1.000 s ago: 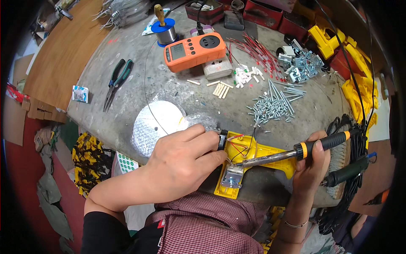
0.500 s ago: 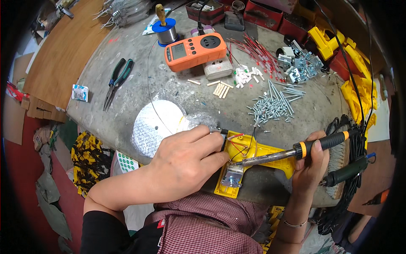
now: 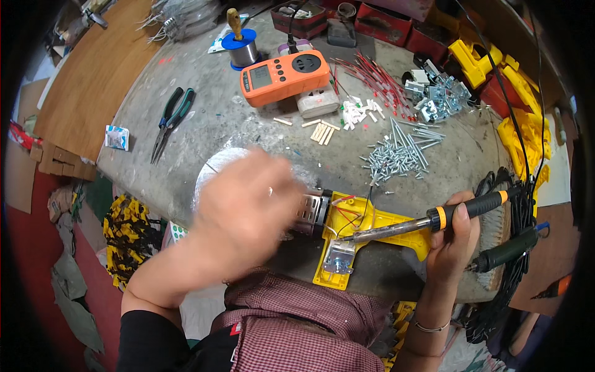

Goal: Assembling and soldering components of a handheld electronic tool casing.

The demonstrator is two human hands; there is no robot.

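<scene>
My right hand [image 3: 455, 235] is closed around the black handle of a soldering iron [image 3: 396, 231]. The iron's tip rests at the upper edge of a small metal bracket part [image 3: 339, 255], which sits in an open yellow plastic housing half [image 3: 390, 218]. Thin red, white and black wires [image 3: 348, 214] run inside the housing. From its left end a slotted metal barrel [image 3: 312, 208] sticks out. My left hand [image 3: 245, 201] is smeared by motion, left of the barrel and over a round white textured pad [image 3: 209, 167]. What it holds, if anything, cannot be made out.
Behind lie screws [image 3: 396, 155], white sleeves [image 3: 356, 115], red wires [image 3: 375, 80] and metal brackets [image 3: 437, 93]. An orange socket meter [image 3: 285, 77] stands near a solder spool [image 3: 242, 49]. Pliers [image 3: 170, 124] lie left. A brush [image 3: 493, 248] and a green-handled tool [image 3: 508, 250] are at right.
My left hand has moved left and up, away from the housing, uncovering the slotted barrel and covering much of the white pad. The soldering iron and housing stay nearly in place.
</scene>
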